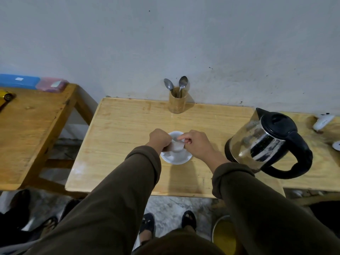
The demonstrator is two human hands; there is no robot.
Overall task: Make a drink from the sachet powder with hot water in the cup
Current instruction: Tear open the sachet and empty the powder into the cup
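Observation:
A small pale sachet (176,146) is held between both hands above a white cup (174,134) that stands on a white saucer (177,159) in the middle of the wooden table (128,126). My left hand (159,138) pinches the sachet's left side. On the sachet's upper right edge, my right hand (196,144) grips with thumb and forefinger. The hands and sachet hide most of the cup. A steel and black electric kettle (266,142) stands to the right, lid shut, handle toward me.
A bamboo holder (178,101) with two spoons (182,83) stands at the back edge by the wall. A second wooden table (27,129) lies to the left with blue and pink boxes (33,82) and a yellow toy car (6,95). White items (322,122) lie far right.

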